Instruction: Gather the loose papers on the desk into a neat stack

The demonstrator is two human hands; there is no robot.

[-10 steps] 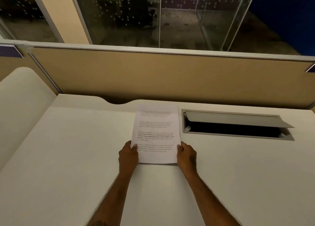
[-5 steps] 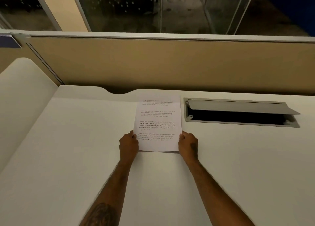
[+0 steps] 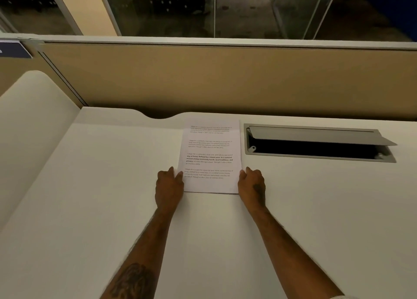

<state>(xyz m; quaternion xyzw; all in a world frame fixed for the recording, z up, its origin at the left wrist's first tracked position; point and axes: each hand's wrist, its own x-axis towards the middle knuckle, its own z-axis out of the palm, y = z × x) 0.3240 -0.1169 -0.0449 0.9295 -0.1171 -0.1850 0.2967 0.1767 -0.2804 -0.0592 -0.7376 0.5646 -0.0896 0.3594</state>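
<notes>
At nine o'clock a pale, rounded side panel (image 3: 29, 127) borders the white surface (image 3: 94, 186), which runs bare across the left part of the view. Moving in, the left hand (image 3: 169, 185) lies knuckles-up against the left edge of the printed paper stack (image 3: 211, 156); its fingers (image 3: 178, 174) are curled loosely, the thumb resting on the sheet's margin while the rest press at the edge, so it pinches or steadies the paper rather than gripping it hard. The stack sits flat at the centre, toward twelve o'clock from the hands, its long edges running away from the person; how many sheets lie under the top page cannot be told. The right hand (image 3: 252, 183) mirrors the left on the stack's right edge, its fingers bent the same way around the margin. At two o'clock, just beside the paper, an open cable hatch (image 3: 316, 144) is set into the surface.

No other loose sheets are visible, so gathering looks finished and squaring the edges is the step in hand. The next move probably calls for even inward pressure from both sides, then release.
</notes>
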